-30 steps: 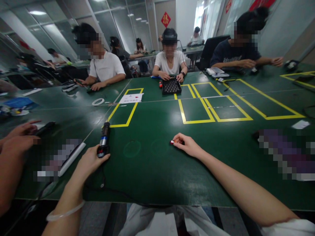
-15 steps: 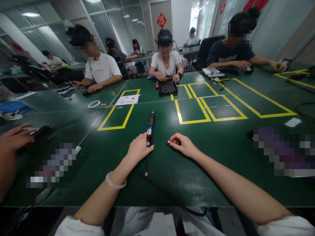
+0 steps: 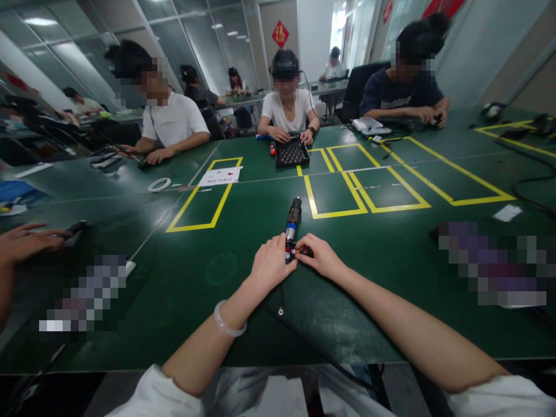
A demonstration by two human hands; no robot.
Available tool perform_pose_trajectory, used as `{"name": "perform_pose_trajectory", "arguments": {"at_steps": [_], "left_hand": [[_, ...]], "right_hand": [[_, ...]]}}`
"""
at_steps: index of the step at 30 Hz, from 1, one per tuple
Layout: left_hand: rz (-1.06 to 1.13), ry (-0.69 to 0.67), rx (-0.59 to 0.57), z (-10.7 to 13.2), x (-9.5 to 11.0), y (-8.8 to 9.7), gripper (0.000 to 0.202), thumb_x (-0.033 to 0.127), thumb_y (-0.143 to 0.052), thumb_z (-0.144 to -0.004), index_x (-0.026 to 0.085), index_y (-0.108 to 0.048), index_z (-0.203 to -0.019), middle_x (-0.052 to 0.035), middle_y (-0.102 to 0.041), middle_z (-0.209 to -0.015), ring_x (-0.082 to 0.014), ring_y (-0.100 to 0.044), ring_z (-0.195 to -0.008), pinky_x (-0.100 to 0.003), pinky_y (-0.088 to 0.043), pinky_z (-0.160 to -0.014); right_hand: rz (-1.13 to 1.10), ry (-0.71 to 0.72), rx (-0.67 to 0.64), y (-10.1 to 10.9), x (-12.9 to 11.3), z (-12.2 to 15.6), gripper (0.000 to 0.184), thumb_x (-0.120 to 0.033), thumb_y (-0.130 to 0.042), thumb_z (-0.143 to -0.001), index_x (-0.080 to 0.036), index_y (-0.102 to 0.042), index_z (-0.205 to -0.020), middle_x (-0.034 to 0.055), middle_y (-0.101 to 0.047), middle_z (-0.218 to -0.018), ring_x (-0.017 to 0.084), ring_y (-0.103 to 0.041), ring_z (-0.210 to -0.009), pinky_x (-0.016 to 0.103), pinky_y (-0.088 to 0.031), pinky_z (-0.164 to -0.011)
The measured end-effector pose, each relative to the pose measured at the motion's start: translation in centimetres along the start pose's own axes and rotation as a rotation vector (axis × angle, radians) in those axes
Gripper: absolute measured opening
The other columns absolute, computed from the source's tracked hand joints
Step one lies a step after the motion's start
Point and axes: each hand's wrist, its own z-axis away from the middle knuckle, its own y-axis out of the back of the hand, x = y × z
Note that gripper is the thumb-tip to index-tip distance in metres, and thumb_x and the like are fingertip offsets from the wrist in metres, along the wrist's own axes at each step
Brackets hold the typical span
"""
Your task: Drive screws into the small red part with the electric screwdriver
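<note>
My left hand [image 3: 272, 263] is closed around the rear of an electric screwdriver [image 3: 292, 223], a dark tool with a blue band and a silver section, its nose pointing away from me. In my right hand [image 3: 322, 255] a small red and orange piece with a dark end [image 3: 304, 251] is pinched between the fingers. Its kind is too small to make out. The piece is right at the tool's rear, next to my left fingertips; whether they touch I cannot tell. A black cable [image 3: 313, 344] with a small ring terminal [image 3: 281, 311] beside it lies below my hands.
Yellow tape rectangles [image 3: 339, 215] mark the green table [image 3: 182, 324]. A white paper [image 3: 220, 176] and a tape roll [image 3: 159, 185] lie ahead on the left. Across the table, a person handles a black tray [image 3: 292, 161]. Another person's hand [image 3: 32, 240] reaches in at left.
My left hand and the electric screwdriver have moved right, towards my right hand. The gap between the tool's rear and the small red and orange piece has closed. The tool's nose looks shorter now.
</note>
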Motion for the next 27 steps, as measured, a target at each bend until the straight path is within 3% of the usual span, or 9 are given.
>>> {"name": "perform_pose_trajectory", "arguments": {"at_steps": [5, 11, 16, 22, 27], "left_hand": [[0.01, 0.006, 0.03, 0.2, -0.1, -0.2, 0.062, 0.045, -0.057, -0.079, 0.019, -0.038, -0.132, -0.0133, -0.049, -0.128, -0.0273, -0.053, -0.107, -0.035, -0.043, -0.084], [0.014, 0.035, 0.062, 0.2, 0.0, 0.0, 0.059, 0.051, -0.052, -0.083, 0.021, -0.039, -0.132, -0.0115, -0.05, -0.117, -0.0256, -0.053, -0.1, -0.034, -0.044, -0.078], [-0.028, 0.045, 0.06, 0.2, -1.1, 0.3, 0.055, 0.051, -0.051, -0.085, 0.023, -0.04, -0.132, -0.0101, -0.05, -0.114, -0.0245, -0.053, -0.1, -0.033, -0.045, -0.078], [-0.059, 0.009, 0.034, 1.9, -3.9, 1.4, 0.057, 0.051, -0.049, -0.085, 0.025, -0.04, -0.135, -0.0103, -0.051, -0.116, -0.0256, -0.054, -0.1, -0.034, -0.046, -0.079], [-0.12, 0.097, 0.008, 5.2, -8.6, 2.4, 0.061, 0.057, -0.044, -0.085, 0.025, -0.04, -0.137, -0.0104, -0.05, -0.121, -0.0261, -0.055, -0.1, -0.036, -0.047, -0.082]], "right_hand": [[-0.007, -0.018, 0.005, 0.0, -0.3, 0.3, 0.015, -0.019, -0.062, -0.083, -0.021, -0.058, -0.097, 0.0013, -0.061, -0.084, 0.016, -0.058, -0.073, 0.027, -0.045, -0.067], [-0.015, -0.029, 0.001, 0.6, -1.0, 0.5, 0.011, -0.025, -0.057, -0.088, -0.021, -0.057, -0.098, 0.0021, -0.066, -0.085, 0.016, -0.061, -0.072, 0.028, -0.046, -0.068], [-0.158, 0.023, -0.123, 0.7, -1.7, 0.6, 0.024, -0.024, -0.056, -0.088, -0.021, -0.054, -0.111, 0.0045, -0.067, -0.102, 0.018, -0.064, -0.086, 0.03, -0.049, -0.077], [-0.147, 0.065, -0.179, 0.3, -1.9, 0.6, 0.034, -0.025, -0.062, -0.084, -0.02, -0.054, -0.117, 0.0078, -0.064, -0.11, 0.021, -0.061, -0.098, 0.036, -0.047, -0.089], [-0.266, 0.015, -0.167, 0.4, -1.4, 0.5, 0.027, -0.022, -0.059, -0.087, -0.019, -0.055, -0.113, 0.0056, -0.067, -0.101, 0.017, -0.062, -0.091, 0.032, -0.048, -0.085]]}}
